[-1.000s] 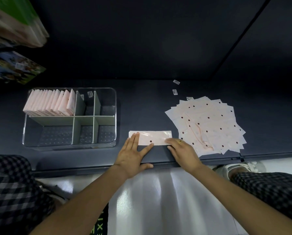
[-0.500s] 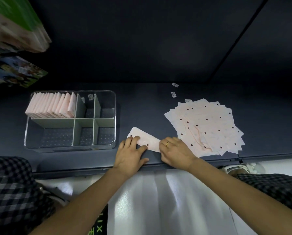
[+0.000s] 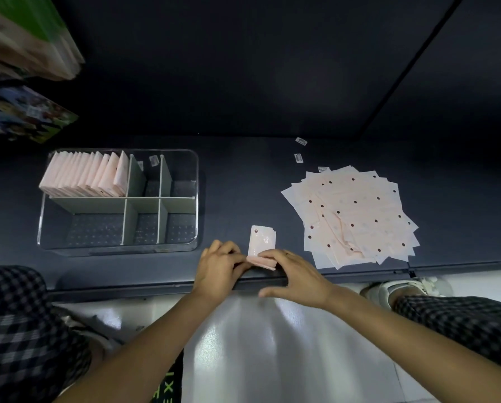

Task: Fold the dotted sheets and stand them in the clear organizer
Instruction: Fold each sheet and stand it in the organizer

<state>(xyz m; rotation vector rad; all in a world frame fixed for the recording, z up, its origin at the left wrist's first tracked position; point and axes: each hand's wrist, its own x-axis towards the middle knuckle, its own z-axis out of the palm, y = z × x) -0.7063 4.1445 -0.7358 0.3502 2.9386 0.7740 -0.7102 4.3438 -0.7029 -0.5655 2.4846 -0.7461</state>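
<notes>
Looking like a shop: dark display shelf (image 3: 243, 175) carrying barcode stickers (image 3: 299, 157), packaged goods (image 3: 25, 39) stacking on the neighbouring shelf at left.

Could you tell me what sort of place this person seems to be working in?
Probably a shop, at a low dark display shelf: small barcode stickers lie on it, packaged goods sit at upper left, and folded sheets stand in a clear organizer.

Single head view, steeply down, close over shelf (image 3: 243, 170)
</notes>
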